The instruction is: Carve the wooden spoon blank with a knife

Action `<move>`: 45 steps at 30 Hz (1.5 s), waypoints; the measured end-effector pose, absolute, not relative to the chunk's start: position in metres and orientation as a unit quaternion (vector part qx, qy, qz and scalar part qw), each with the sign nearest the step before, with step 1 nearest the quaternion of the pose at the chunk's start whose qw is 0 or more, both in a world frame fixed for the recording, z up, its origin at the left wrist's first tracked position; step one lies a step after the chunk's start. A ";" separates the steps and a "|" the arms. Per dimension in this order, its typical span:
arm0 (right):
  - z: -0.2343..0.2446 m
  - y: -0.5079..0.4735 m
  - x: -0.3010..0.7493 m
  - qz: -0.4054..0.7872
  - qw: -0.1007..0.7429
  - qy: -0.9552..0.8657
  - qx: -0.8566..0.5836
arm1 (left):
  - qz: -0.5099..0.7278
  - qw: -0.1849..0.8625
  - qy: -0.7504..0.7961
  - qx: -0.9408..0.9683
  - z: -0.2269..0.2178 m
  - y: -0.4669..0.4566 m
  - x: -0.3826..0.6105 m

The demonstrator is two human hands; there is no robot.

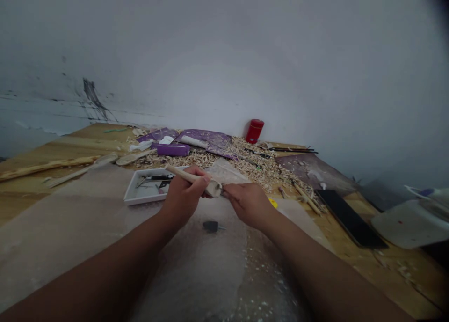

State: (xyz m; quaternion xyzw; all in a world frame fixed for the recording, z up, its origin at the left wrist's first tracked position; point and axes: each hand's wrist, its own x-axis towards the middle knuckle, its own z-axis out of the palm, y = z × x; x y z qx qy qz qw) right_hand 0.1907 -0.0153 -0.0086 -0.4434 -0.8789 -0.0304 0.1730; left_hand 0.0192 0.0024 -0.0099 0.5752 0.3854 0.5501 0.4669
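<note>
One wooden spoon (pixel 213 188): left hand (pixel 184 200) clenches its handle (pixel 178 173), right hand (pixel 248 205) pinches its bowl (pixel 214 189).

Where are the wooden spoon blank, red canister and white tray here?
wooden spoon blank (pixel 180 173), head view, on its handle
red canister (pixel 254 132), head view, on its side
white tray (pixel 130 186), head view, on its left rim

Pale cream wooden spoon blank (pixel 185 174), glossy red canister (pixel 254 131), bright purple case (pixel 173 150), grey wall (pixel 224 55) with black streaks
</note>
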 end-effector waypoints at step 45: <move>-0.008 -0.018 0.188 0.014 0.161 -0.885 -0.437 | 0.533 0.376 0.449 0.611 -0.003 -0.004 0.019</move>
